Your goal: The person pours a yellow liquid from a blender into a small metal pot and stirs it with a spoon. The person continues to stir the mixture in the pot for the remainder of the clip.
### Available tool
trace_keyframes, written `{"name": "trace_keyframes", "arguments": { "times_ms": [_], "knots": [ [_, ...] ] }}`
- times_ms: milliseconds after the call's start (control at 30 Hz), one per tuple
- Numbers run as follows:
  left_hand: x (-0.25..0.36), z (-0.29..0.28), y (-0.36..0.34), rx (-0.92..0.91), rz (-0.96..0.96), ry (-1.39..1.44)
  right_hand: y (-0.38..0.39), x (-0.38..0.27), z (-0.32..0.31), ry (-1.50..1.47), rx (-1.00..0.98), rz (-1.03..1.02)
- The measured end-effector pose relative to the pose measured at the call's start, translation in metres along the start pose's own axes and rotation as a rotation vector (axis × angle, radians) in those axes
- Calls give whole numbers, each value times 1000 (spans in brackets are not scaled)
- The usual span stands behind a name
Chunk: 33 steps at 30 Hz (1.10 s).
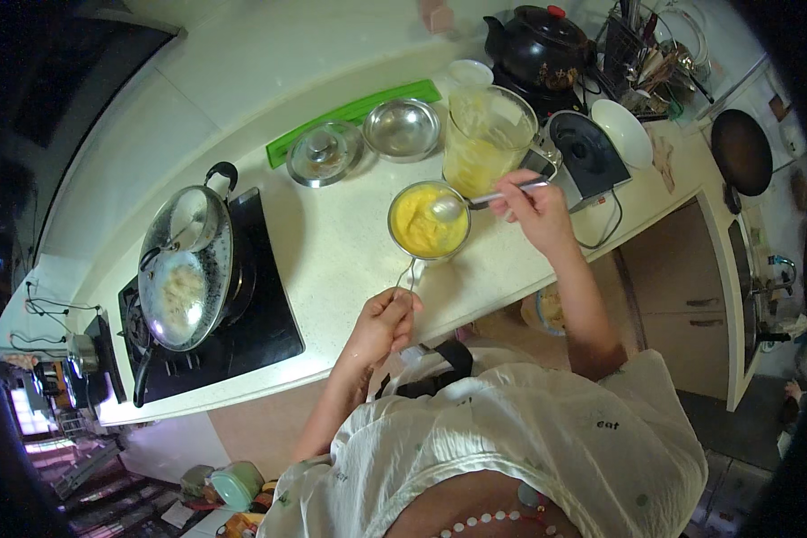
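Note:
My left hand (381, 330) is closed around the wire handle of a round metal strainer (391, 228). Thick yellow pulp (414, 231) lies inside the strainer; whatever is beneath it is hidden. A metal spoon (446, 210) is gripped in my right hand (536, 212), its bowl down at the right part of the pulp. Just behind, close to my right hand, stands a clear blender jug (484, 108) with yellow residue on its walls.
A steel bowl (402, 130) and a metal lid (323, 154) sit at the back by a green strip (368, 108). The black blender base (587, 154), a white bowl (622, 132) and a dark kettle (540, 49) stand right. A glass-lidded wok (184, 269) rests on the black cooktop (264, 332) at left.

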<state>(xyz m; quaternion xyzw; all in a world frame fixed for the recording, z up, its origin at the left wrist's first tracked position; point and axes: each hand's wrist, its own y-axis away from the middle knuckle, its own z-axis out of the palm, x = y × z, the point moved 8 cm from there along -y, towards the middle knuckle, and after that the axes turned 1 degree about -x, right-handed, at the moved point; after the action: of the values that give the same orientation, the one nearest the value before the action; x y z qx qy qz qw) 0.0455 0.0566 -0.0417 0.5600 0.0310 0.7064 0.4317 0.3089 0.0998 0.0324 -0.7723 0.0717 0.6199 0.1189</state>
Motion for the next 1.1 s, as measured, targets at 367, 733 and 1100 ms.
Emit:
{"name": "trace_keyframes", "arguments": {
  "times_ms": [367, 733, 1100],
  "knots": [
    [-1, 0, 0, -17, -9, 25, 11, 0, 4, 4, -60, 3],
    [-3, 0, -1, -34, -6, 0, 4, 1, -11, -67, 41, 6],
    [-1, 0, -1, -44, 1, 4, -14, 34, 26, -279, 67, 210]
  ]
}}
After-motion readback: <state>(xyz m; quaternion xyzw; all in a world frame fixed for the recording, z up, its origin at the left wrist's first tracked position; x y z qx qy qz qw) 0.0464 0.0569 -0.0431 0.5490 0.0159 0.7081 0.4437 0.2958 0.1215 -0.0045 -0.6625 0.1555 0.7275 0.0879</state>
